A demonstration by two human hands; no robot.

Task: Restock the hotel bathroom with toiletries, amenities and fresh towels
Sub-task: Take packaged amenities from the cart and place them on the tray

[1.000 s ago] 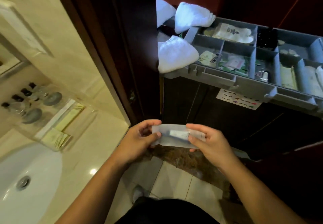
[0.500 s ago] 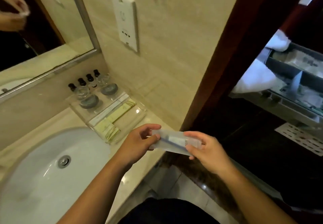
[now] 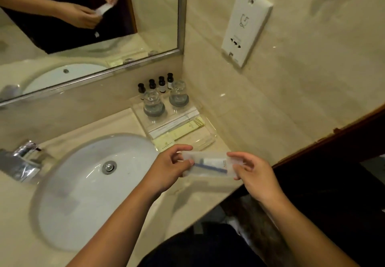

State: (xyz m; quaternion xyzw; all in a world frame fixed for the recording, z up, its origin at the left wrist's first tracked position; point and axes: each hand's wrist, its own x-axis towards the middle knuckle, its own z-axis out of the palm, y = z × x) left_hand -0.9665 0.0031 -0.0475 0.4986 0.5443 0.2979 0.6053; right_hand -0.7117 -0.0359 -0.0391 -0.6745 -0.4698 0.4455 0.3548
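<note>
**Over the vanity edge: dental kit pinched between both hands**

Nearest to me, both forearms reach forward over the beige countertop (image 3: 116, 125). My left hand (image 3: 166, 168) pinches the left end of a clear plastic dental kit packet (image 3: 208, 165) between thumb and fingers; my right hand (image 3: 253, 175) pinches the right end the same way, remaining fingers loosely spread. I hold the packet level, above the counter's front edge; a blue toothbrush and a small white tube show through it.

Left of my hands sits the white oval sink (image 3: 83, 183), with a blurred chrome tap (image 3: 19, 162) beside it. Just beyond the packet, a clear acrylic tray (image 3: 205, 139) in the corner carries flat pale sachets (image 3: 181, 130), two upturned glasses (image 3: 154, 104) and four dark-capped small bottles (image 3: 161, 84). Farther back are the mirror (image 3: 154, 14) and a white wall socket plate (image 3: 245, 26).
</note>
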